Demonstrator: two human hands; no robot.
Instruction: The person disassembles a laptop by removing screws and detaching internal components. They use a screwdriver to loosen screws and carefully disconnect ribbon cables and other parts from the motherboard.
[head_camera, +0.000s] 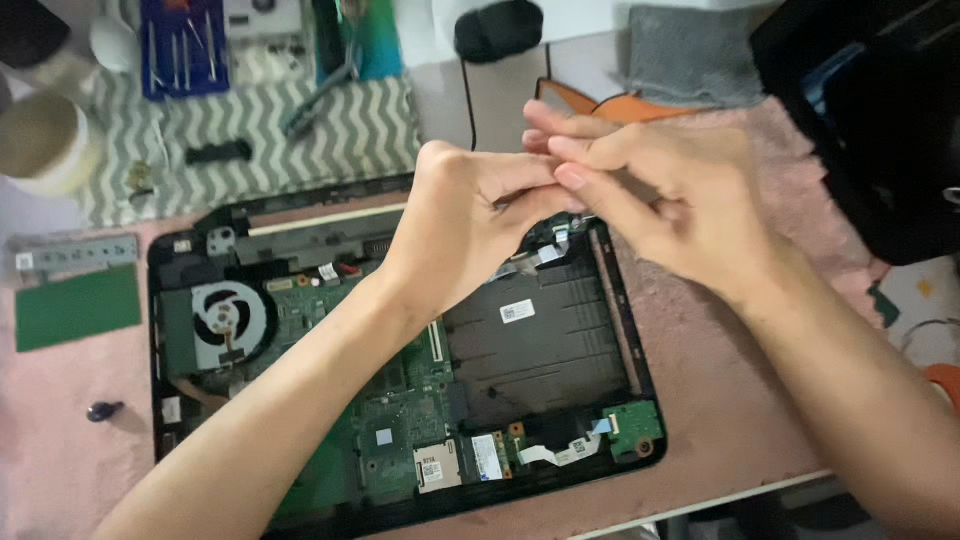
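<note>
I had the opened laptop (400, 370) at centre on the mat (720, 400), its fan (228, 318) at nine o'clock inside the case. Both hands, left (455, 225) and right (660, 195), met above its one o'clock corner. A board (77, 307) lay outside the case at nine o'clock, the tool set (183, 45) at eleven o'clock, the mouse (498, 30) at twelve.

Opened laptop base (625, 330): black shell, green circuit board (390, 400), grey-silver fan (228, 322). Beneath it, pink mat (730, 400). Left of the laptop, plain green card (78, 307). Above it, grey-and-white chevron cloth (340, 125), blue tool case (183, 45), orange piece (620, 105), grey cloth (695, 55).
</note>
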